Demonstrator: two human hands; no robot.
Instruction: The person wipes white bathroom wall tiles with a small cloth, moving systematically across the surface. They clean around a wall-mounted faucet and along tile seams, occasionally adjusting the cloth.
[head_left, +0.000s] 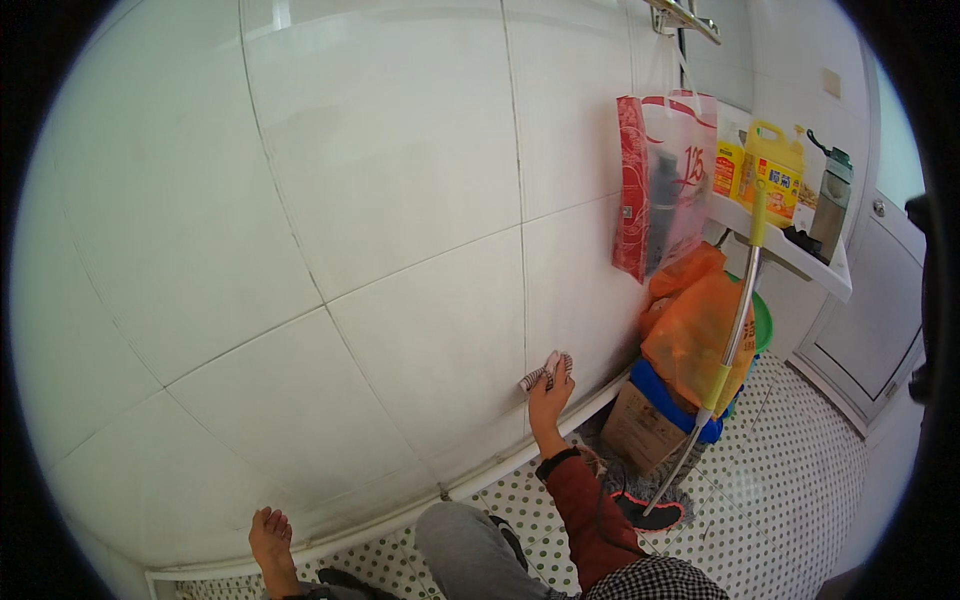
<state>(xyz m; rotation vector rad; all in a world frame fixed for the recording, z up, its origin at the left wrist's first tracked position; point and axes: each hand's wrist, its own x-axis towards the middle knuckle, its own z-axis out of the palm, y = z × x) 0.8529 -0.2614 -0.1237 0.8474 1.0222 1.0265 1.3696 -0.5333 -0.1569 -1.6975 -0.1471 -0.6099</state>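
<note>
My right hand (550, 401) is closed on a striped cloth (534, 380) and presses it against the white wall tiles (420, 345), low down and close to a vertical grout line. At the lower left, my left hand (271, 534) is held up near the foot of the same wall, its fingers partly curled, with nothing seen in it. Grey smudges mark the lower tiles between the hands. A white pipe (480, 478) runs along the base of the wall, below the cloth.
At the right, a cardboard box (643, 427) and an orange plastic bag (694, 330) stand beside a leaning pole (739, 322). A clear and red bag (664, 187) hangs above. Bottles, including a yellow jug (772, 172), stand on a white shelf (780, 255). The floor (765, 480) is dotted tile.
</note>
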